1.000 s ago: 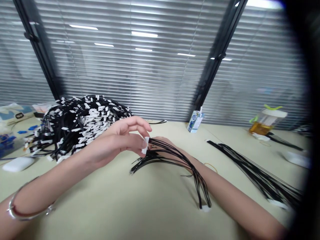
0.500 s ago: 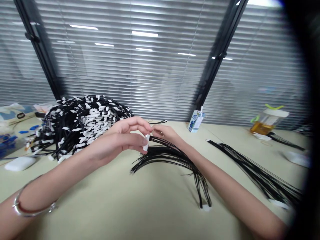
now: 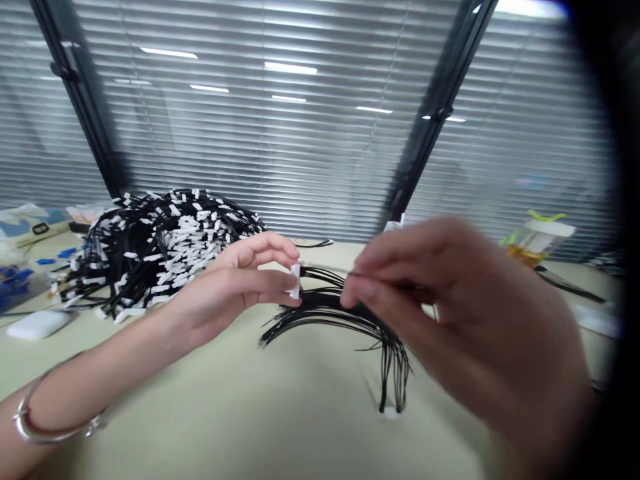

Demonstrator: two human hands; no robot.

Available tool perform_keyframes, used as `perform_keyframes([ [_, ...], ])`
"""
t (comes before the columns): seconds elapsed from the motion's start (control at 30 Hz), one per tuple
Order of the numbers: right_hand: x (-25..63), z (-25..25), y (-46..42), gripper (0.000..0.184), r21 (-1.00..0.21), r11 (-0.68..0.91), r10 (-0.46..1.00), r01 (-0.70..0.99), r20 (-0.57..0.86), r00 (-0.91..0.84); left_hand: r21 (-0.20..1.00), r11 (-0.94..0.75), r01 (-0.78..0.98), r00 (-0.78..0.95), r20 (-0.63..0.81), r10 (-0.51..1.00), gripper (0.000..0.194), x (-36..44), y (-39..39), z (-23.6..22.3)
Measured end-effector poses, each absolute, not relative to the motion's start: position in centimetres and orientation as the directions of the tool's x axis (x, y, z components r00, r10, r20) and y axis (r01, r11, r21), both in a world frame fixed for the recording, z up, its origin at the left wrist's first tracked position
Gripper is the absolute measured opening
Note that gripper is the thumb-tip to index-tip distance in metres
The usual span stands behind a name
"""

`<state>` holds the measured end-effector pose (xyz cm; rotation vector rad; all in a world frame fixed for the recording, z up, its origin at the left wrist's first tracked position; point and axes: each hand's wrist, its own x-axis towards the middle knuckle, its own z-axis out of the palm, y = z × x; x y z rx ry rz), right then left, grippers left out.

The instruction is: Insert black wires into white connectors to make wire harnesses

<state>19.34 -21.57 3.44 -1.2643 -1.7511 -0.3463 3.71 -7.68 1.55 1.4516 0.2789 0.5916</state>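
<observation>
My left hand (image 3: pixel 235 287) pinches a small white connector (image 3: pixel 295 281) between thumb and fingers, above the beige table (image 3: pixel 225 407). From it a bundle of thin black wires (image 3: pixel 340 313) arcs right and down to another white connector (image 3: pixel 390 412) resting on the table. My right hand (image 3: pixel 450 300) is close to the camera and blurred, its thumb and forefinger pinched on the black wires a little right of the first connector.
A big heap of black wire harnesses with white connectors (image 3: pixel 160 247) lies at the back left. A white case (image 3: pixel 35 325) and blue parts (image 3: pixel 15 277) sit at the far left. A lidded jar of amber liquid (image 3: pixel 537 243) stands back right before window blinds.
My right hand has drawn back from beside the connector toward the camera, sliding along the wires. The wire loop has pulled in, and its far connector has shifted left. The left hand barely moved.
</observation>
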Motion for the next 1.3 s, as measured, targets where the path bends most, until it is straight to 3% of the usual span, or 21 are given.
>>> perform_keyframes([
  [0.1, 18.3, 2.9, -22.2, 0.013, -0.016, 0.374, 0.566, 0.927, 0.796, -0.215, 0.97, 0.078, -0.231, 0.833, 0.156, 0.532, 0.019, 3.5, -8.6, 1.7],
  [0.17, 18.2, 2.8, -22.2, 0.015, 0.061, 0.321, 0.528, 0.945, 0.817, -0.232, 0.96, 0.12, -0.254, 0.841, 0.158, 0.518, 0.02, 3.3, -9.1, 1.8],
  [0.43, 18.6, 3.3, -23.2, 0.007, 0.08, 0.355, 0.516, 0.931, 0.814, -0.267, 0.941, 0.179, -0.289, 0.856, 0.17, 0.489, 0.024, 2.5, -10.3, 1.5],
  [0.77, 18.2, 3.0, -23.0, 0.019, 0.125, 0.3, 0.494, 0.946, 0.828, -0.266, 0.935, 0.182, -0.306, 0.849, 0.181, 0.497, 0.023, 2.7, -10.2, 1.6],
  [1.3, 18.6, 2.8, -23.3, 0.017, 0.141, 0.287, 0.53, 0.947, 0.8, -0.28, 0.944, 0.158, -0.291, 0.84, 0.173, 0.514, 0.021, 2.7, -10.3, 1.7],
])
